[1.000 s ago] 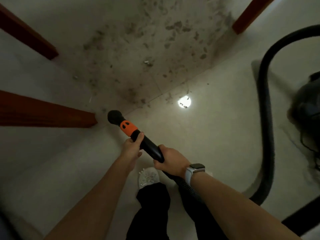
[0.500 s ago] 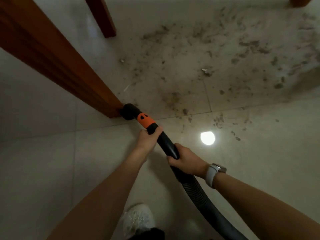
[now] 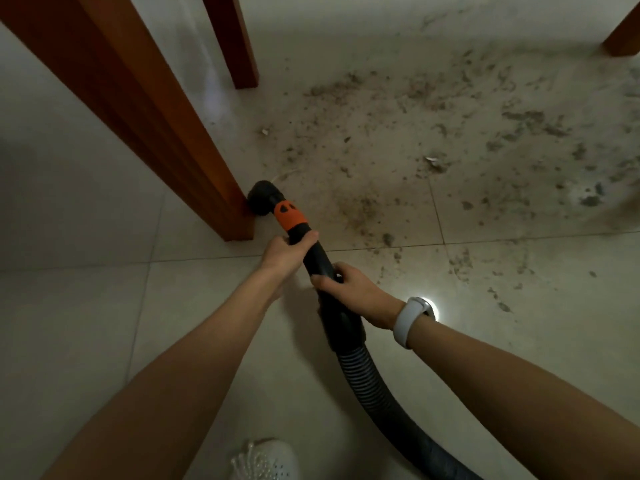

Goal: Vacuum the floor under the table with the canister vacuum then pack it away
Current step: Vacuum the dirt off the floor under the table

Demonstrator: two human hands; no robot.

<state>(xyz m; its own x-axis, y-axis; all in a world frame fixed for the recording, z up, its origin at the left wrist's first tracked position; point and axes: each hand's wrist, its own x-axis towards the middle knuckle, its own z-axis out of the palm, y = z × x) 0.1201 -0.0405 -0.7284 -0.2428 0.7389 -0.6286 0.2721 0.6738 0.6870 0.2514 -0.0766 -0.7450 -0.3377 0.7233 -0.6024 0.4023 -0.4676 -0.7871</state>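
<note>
The black vacuum wand (image 3: 313,252) with an orange collar (image 3: 290,215) points down and away from me. Its round nozzle (image 3: 264,199) sits on the tiled floor against the foot of the near wooden table leg (image 3: 166,133). My left hand (image 3: 285,252) grips the wand just below the orange collar. My right hand (image 3: 349,289), with a white watch on the wrist, grips the wand lower down, above the ribbed black hose (image 3: 377,393) that runs off to the lower right. A wide patch of dark dust and crumbs (image 3: 433,150) covers the tiles to the right of the nozzle.
A second table leg (image 3: 232,39) stands further back, and a third (image 3: 623,32) at the top right corner. A bright light reflection (image 3: 434,308) shows on the tile beside my right wrist. My white shoe (image 3: 265,460) is at the bottom edge.
My view has swung from the side with the canister toward the table legs and closer to the floor. The nozzle now touches the foot of the near leg. Both hands keep their grip.
</note>
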